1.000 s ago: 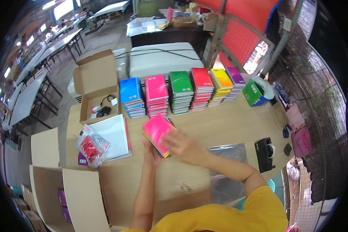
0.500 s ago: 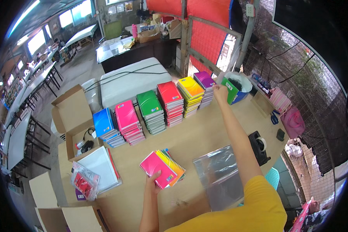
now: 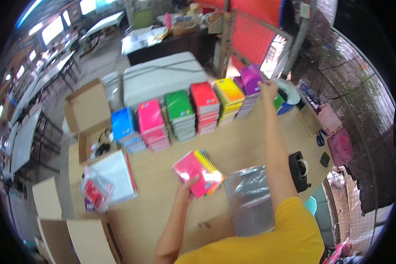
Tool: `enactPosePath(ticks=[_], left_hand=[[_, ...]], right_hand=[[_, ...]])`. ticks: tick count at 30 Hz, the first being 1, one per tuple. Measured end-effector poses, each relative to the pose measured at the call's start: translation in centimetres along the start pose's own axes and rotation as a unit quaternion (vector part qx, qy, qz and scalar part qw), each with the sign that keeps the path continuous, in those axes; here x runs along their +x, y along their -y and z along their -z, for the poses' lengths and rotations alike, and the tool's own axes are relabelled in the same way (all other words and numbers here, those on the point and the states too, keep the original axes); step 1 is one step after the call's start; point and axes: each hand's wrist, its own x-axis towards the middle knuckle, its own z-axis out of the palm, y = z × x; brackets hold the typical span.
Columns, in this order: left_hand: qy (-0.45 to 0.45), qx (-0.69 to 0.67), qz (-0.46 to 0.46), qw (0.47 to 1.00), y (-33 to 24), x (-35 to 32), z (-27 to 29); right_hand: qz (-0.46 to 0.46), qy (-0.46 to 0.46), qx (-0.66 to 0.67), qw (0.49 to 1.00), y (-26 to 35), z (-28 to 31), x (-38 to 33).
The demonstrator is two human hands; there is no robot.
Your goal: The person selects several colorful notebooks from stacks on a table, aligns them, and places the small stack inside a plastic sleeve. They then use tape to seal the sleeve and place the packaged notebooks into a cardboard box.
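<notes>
My left hand [image 3: 188, 186] grips a small fanned set of spiral notebooks, a pink notebook [image 3: 194, 169] on top and a yellow notebook [image 3: 210, 164] showing below it. Other colours peek out underneath, too blurred to tell apart. Reaching far right, my right hand [image 3: 269, 89] pinches the edge of a purple notebook [image 3: 251, 79], which sits raised and turned on the purple stack [image 3: 249, 104]. To its left runs a row of stacks: yellow [image 3: 230, 92], red [image 3: 204, 95], green [image 3: 179, 104], pink [image 3: 150, 115] and blue [image 3: 123, 123].
Clear plastic sleeves [image 3: 249, 204] lie under my right forearm, near a black tape dispenser [image 3: 299, 171]. A blue bin [image 3: 288, 107] stands beyond my right hand. On the left are an open cardboard box [image 3: 88, 110], white sheets [image 3: 115, 176] and a plastic packet [image 3: 97, 191].
My right hand has taken hold of the top purple notebook and lifted and turned it on its stack. The left hand still holds its notebooks. The whole view has shifted.
</notes>
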Motion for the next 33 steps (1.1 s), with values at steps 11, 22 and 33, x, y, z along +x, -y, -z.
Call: enactPosePath(ticks=[11, 22, 33], left_hand=[[0.087, -0.069, 0.011, 0.994, 2.3, -8.6, -2.0], [0.23, 0.493, -0.19, 0.818, 5.4, -19.1, -7.4], [0.206, 0.469, -0.118, 0.851, 15.0, -13.3, -12.2]], right_hand=[[-0.275, 0.306, 0.291, 0.864, 5.9, 15.7, -37.6], [-0.476, 0.464, 0.338, 0.666, 3.1, 29.4, -41.2], [-0.32, 0.476, 0.3, 0.762, -8.3, 36.0, -33.3]])
